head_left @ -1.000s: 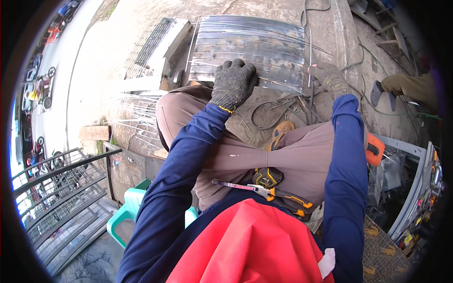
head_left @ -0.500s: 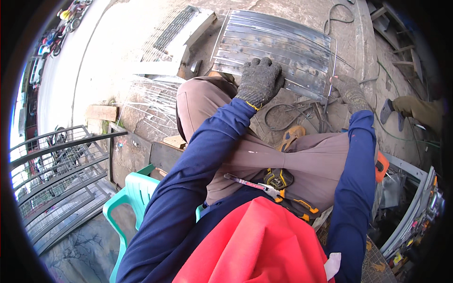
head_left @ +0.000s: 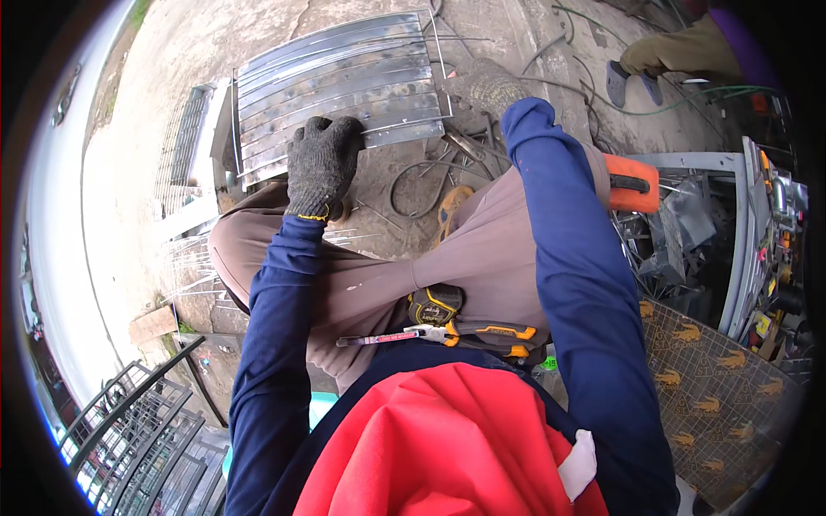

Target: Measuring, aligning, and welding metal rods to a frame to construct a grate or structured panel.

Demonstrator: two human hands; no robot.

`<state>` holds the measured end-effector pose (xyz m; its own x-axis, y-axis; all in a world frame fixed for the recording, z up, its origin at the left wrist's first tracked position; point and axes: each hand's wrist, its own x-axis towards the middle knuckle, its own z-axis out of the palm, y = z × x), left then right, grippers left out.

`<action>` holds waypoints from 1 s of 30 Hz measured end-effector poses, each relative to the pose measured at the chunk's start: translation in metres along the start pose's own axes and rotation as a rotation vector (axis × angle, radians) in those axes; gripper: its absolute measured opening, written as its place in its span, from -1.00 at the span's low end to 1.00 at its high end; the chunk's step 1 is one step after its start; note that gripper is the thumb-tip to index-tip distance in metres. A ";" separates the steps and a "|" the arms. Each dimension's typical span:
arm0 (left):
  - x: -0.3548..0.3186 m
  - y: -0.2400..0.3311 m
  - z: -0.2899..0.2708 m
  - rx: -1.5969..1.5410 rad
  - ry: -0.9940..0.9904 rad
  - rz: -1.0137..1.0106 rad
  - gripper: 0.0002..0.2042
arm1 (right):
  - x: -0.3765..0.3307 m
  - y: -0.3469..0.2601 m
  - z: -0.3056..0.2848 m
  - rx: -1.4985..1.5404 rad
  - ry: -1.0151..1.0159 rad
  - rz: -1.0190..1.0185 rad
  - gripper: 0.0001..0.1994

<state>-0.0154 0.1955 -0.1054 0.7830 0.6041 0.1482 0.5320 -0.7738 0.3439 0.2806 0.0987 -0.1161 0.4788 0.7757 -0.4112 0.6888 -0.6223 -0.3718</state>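
Note:
A slatted metal panel (head_left: 340, 82) lies on the ground in front of my legs. My left hand (head_left: 323, 168), in a dark grey knit glove, rests at the panel's near edge with its fingers curled. What is under those fingers is hidden. Beyond the panel's right edge is my right hand (head_left: 489, 86), gloved too. Its bare fingertips close at a thin metal rod (head_left: 438, 43) running along that edge. Across my lap lie a black and yellow tape measure (head_left: 435, 305), pliers with orange and black grips (head_left: 495, 330) and a marker pen (head_left: 370, 339).
A cable (head_left: 397, 193) loops on the ground below the panel. An orange tool case or handle (head_left: 632, 184) sits by my right knee, beside a grey metal frame (head_left: 738, 232). Another person's leg (head_left: 675, 53) is at upper right. Metal grating (head_left: 142, 421) stands at lower left.
The whole view has swung to the right, so panel and hands appear farther left. My left hand remains by the near edge and my right hand by the rod.

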 end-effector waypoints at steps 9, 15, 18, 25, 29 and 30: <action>0.002 -0.004 0.002 0.014 -0.018 0.047 -0.79 | 0.002 -0.005 0.000 -0.005 -0.045 0.059 -0.49; -0.003 -0.005 -0.001 -0.008 0.008 0.058 -0.78 | -0.005 -0.007 -0.011 -0.052 -0.221 -0.059 -0.52; -0.006 -0.005 -0.003 0.000 0.019 0.031 -0.77 | -0.009 -0.019 -0.008 0.310 -0.167 0.191 -0.52; -0.009 -0.005 -0.004 -0.032 0.034 0.018 -0.78 | -0.016 -0.021 -0.011 0.355 -0.129 0.173 -0.53; -0.009 -0.006 -0.002 -0.024 -0.013 0.007 -0.76 | -0.013 -0.014 -0.006 0.412 -0.139 0.166 -0.59; -0.009 -0.007 -0.002 -0.036 -0.008 0.013 -0.77 | -0.012 -0.012 -0.005 0.376 -0.101 0.145 -0.61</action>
<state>-0.0262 0.1959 -0.1075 0.7922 0.5926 0.1456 0.5102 -0.7741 0.3749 0.2695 0.0974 -0.1025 0.4874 0.6747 -0.5544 0.3622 -0.7339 -0.5747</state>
